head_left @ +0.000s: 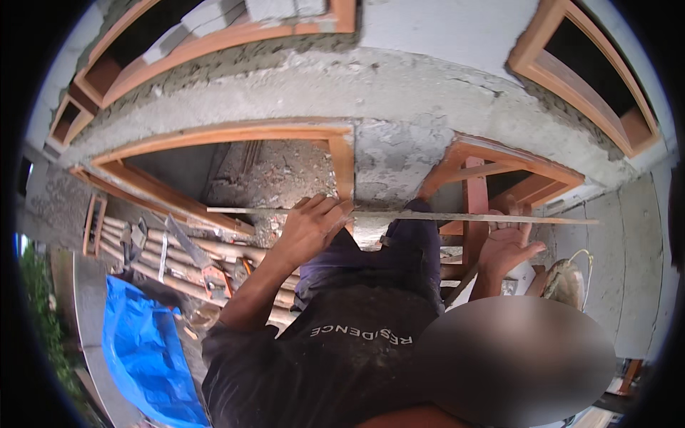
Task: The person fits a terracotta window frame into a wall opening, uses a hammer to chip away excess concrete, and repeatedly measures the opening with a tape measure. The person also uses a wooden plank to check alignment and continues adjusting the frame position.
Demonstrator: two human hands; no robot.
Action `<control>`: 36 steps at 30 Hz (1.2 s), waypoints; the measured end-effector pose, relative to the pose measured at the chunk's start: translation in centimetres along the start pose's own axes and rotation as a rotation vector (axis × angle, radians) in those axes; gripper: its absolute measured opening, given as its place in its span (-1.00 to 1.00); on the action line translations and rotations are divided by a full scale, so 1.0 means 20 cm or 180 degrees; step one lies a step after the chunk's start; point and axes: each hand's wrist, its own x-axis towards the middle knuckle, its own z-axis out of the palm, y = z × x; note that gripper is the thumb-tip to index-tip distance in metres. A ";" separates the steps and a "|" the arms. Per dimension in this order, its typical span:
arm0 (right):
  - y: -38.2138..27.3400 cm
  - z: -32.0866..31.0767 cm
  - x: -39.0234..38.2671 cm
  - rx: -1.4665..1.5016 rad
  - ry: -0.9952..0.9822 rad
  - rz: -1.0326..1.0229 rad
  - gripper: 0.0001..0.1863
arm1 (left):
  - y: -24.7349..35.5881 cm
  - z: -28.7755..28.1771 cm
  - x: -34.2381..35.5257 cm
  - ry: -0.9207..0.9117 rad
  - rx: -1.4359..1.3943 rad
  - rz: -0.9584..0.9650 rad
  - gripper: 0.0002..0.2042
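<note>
The left hand (317, 222) is clamped on a long, thin strip (421, 215), its fingers bent over the edge. The right hand (505, 246) is spread apart, palm turned up, fingers extended and thumb out to the side; the strip crosses its fingers near the far end. Held between the 2 hands, the strip lies nearly level in front of the body – narrow, straight-edged, pale at its ends and greyer and rougher along the middle.

Just beyond it, 2 smooth, orange-brown wooden frames, a left frame (235, 133) and a right frame (521, 155), flank a patch of mottled grey plaster (399, 157). Through the left frame shows gritty, broken rubble (282, 167). Above both runs a coarse, pitted concrete band (399, 78), with 2 more wooden frames higher up, at upper left (242, 44) and upper right (596, 82).

Left of the person, a handsaw (187, 242) with a flat, tapering blade and a reddish-orange handle rests on round, slender poles (246, 251). Nearer the body lies a crinkled blue sheet (146, 349). Beyond the right hand stands a rounded, crusted container (564, 282) – a thin, pale loop curves beside it.
</note>
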 end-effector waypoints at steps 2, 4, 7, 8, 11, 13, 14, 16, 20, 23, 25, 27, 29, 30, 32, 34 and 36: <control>0.03 -0.08 -0.02 -0.0081 0.0072 0.0363 0.00 | -0.09 0.02 -0.21 -0.0161 0.0386 -0.0155 -0.74; 0.11 -0.05 -0.05 -0.0140 0.0246 0.0821 -0.03 | -0.16 0.00 -0.43 -0.0288 0.0547 -0.0436 -0.75; 0.34 -0.20 -0.02 0.0076 -0.0759 0.1700 -0.02 | -0.21 -0.06 -0.72 -0.0279 0.0862 -0.0891 -0.76; 0.41 -0.21 0.02 0.0200 -0.1211 0.2011 -0.01 | -0.24 -0.04 -0.83 -0.0218 0.1043 -0.1115 -0.76; 0.54 0.11 -0.13 0.0118 -0.1951 0.1935 -0.08 | -0.39 -0.07 -1.15 -0.0101 0.1248 -0.1700 -0.74; 0.60 0.23 -0.20 -0.0285 -0.2362 0.2026 -0.13 | -0.49 -0.13 -1.36 -0.0071 0.1260 -0.2174 -0.72; 0.67 0.24 -0.21 -0.0587 -0.2394 0.2124 -0.13 | -0.51 -0.16 -1.48 0.0063 0.1484 -0.2296 -0.73; 0.79 0.22 -0.22 -0.1034 -0.2472 0.2269 -0.16 | -0.51 -0.27 -1.72 0.0250 0.2016 -0.2541 -0.74; 0.84 0.17 -0.27 -0.1749 -0.2382 0.2472 -0.21 | -0.42 -0.41 -2.24 0.0229 0.2453 -0.3544 -0.77; 0.84 0.19 -0.31 -0.2114 -0.2391 0.2564 -0.34 | -0.49 -0.39 -2.46 0.0183 0.2105 -0.4211 -0.80; 0.86 0.19 -0.33 -0.2253 -0.2508 0.2607 -0.38 | -0.64 -0.36 -2.54 0.0171 0.1884 -0.4554 -0.81; 0.86 0.23 -0.34 -0.2488 -0.2624 0.2515 -0.43 | -0.83 -0.29 -2.55 0.0447 0.1711 -0.4685 -0.80; 0.88 0.26 -0.35 -0.2711 -0.2724 0.2490 -0.48 | -1.03 -0.25 -2.52 0.0432 0.1508 -0.4895 -0.78; 0.88 0.27 -0.35 -0.2839 -0.2748 0.2509 -0.51 | -1.13 -0.24 -2.51 0.0291 0.1282 -0.5155 -0.76; 0.86 0.29 -0.35 -0.3081 -0.2766 0.2510 -0.54 | -1.30 -0.18 -2.52 -0.0059 0.0902 -0.5494 -0.70; 0.83 0.29 -0.40 -0.3262 -0.2705 0.2561 -0.56 | -1.42 -0.15 -2.55 -0.0055 0.0926 -0.5668 -0.68; 0.82 0.26 -0.44 -0.3481 -0.2606 0.2672 -0.56 | -1.49 -0.16 -2.57 -0.0007 0.0780 -0.6022 -0.67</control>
